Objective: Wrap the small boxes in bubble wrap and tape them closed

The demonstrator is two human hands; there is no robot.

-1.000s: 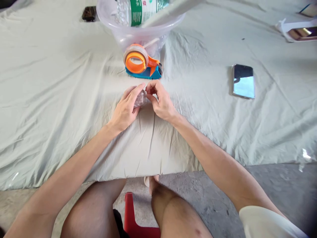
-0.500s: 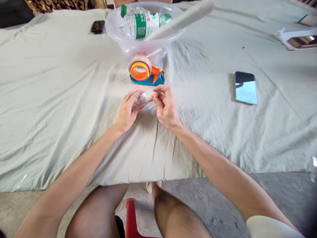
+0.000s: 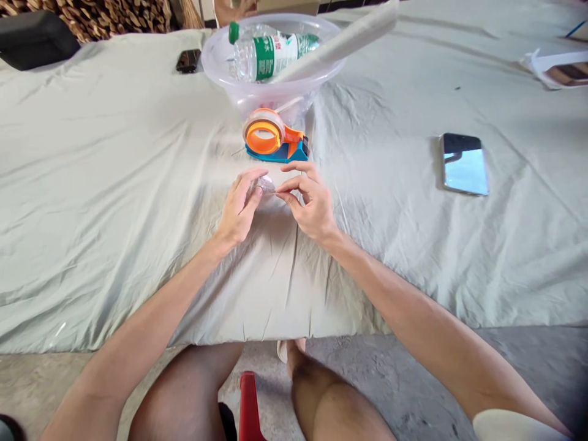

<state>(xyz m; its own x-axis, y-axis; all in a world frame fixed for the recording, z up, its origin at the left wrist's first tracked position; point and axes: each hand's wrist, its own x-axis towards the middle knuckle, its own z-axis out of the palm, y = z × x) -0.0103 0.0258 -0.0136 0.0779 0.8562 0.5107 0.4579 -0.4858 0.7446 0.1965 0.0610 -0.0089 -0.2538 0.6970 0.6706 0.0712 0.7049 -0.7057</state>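
My left hand is closed around a small, shiny, clear plastic-looking bundle; its exact kind is too small to tell. From the right, my right hand pinches thumb and index finger together at the bundle's edge, its other fingers raised. Whatever lies between those fingertips is too fine to name. Just beyond both hands stands an orange and blue tape dispenser with a roll of clear tape on it.
Behind the dispenser, a translucent plastic basin holds a green-labelled water bottle and a long white roll. A phone lies to the right, a small black object at back left. Grey-green cloth covers the table.
My right thumb and index finger have come to the bundle's edge and pinch there, while the other fingers lifted. My left thumb has moved up onto the bundle. The view has shifted slightly.
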